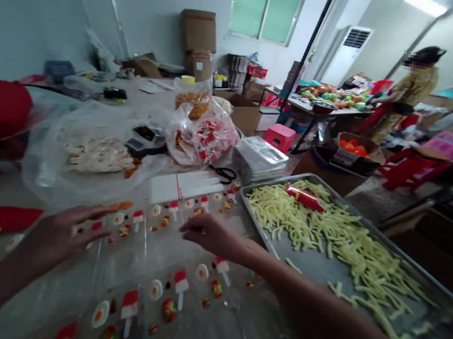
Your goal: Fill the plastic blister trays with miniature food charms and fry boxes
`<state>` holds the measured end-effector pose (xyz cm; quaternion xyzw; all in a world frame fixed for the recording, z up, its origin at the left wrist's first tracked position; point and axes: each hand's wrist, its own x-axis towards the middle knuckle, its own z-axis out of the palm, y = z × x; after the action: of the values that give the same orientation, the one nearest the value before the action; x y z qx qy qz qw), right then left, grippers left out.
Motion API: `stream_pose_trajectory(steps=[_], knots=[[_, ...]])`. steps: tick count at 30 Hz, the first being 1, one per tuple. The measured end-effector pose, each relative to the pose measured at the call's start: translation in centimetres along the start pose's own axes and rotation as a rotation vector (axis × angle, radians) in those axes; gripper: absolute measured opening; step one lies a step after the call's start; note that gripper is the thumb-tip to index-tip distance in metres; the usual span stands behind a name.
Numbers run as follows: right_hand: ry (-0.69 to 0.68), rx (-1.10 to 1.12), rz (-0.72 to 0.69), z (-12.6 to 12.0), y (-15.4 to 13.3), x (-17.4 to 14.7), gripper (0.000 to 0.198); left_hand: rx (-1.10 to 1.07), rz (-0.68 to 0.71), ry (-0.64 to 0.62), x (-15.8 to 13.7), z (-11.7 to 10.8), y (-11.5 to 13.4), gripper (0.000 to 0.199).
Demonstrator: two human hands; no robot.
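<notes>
My left hand reaches over the left part of the table, thumb and fingers stretched apart. Small orange pieces lie at its fingertips; whether they touch is unclear. My right hand is above the middle rows, fingers curled down and pressed together; anything in them is hidden. Below both hands are rows of clear plastic trays or bags, their kind blurred. They bear small red-and-white popsicle shapes, egg-half shapes, round multicoloured pieces and small brown bits.
A metal tray of pale yellow strips with a red packet stands at right. Behind are black scissors, stacked clear lids and plastic bags of pieces. A co-worker stands at a far table.
</notes>
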<state>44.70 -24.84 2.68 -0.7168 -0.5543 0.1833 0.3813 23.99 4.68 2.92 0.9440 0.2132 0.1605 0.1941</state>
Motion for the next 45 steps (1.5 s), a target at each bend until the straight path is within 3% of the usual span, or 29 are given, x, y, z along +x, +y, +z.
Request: stream_pose_trajectory(steps=[2, 4, 8, 11, 14, 17, 19, 21, 24, 26, 29, 34, 40, 45], knots=[[0.149, -0.025, 0.188, -3.4, 2.2, -6.6, 0.022, -0.076, 0.161, -0.077, 4.3, 3.4, 5.0, 0.049], [0.287, -0.068, 0.360, -6.3, 4.2, -13.2, 0.026, -0.083, 0.275, -0.037, 8.7, 5.7, 9.2, 0.041], [0.513, -0.210, 0.543, -10.7, 7.8, -24.6, 0.030, -0.066, 0.250, 0.136, 16.0, 7.2, 13.7, 0.036], [0.616, -0.384, 0.599, -12.6, 8.9, -30.5, 0.027, -0.164, 0.208, 0.193, 18.1, 8.3, 15.9, 0.037], [0.590, -0.526, 0.639, -13.8, 8.7, -33.3, 0.026, -0.251, 0.255, 0.113, 17.3, 11.3, 20.2, 0.032], [0.550, -0.591, 0.687, -15.2, 8.9, -32.8, 0.028, -0.309, 0.525, -0.037, 15.5, 16.1, 27.6, 0.025], [0.575, -0.593, 0.717, -16.6, 9.7, -31.0, 0.029, -0.293, 0.762, -0.140, 15.1, 19.7, 33.7, 0.023], [0.625, -0.582, 0.743, -18.5, 11.5, -28.6, 0.030, -0.217, 0.904, -0.167, 15.8, 23.5, 39.5, 0.028], [0.747, -0.549, 0.785, -22.1, 15.5, -24.9, 0.031, -0.097, 0.978, -0.253, 18.4, 28.5, 46.0, 0.061], [0.755, -0.514, 0.821, -24.1, 18.4, -22.9, 0.030, 0.012, 0.956, -0.333, 20.4, 31.0, 48.4, 0.084], [0.735, -0.288, 0.868, -25.5, 22.1, -20.7, 0.036, 0.120, 0.944, -0.444, 22.2, 33.2, 49.7, 0.097], [0.782, -0.043, 0.834, -24.4, 24.9, -19.3, 0.026, 0.101, 0.933, -0.581, 22.5, 34.3, 49.9, 0.088], [0.878, 0.140, 0.772, -23.2, 24.6, -21.0, 0.024, -0.142, 0.955, -0.558, 21.3, 35.0, 49.8, 0.078], [0.904, 0.304, 0.722, -22.5, 22.5, -23.3, 0.024, -0.266, 1.061, -0.593, 19.6, 35.3, 50.4, 0.094]])
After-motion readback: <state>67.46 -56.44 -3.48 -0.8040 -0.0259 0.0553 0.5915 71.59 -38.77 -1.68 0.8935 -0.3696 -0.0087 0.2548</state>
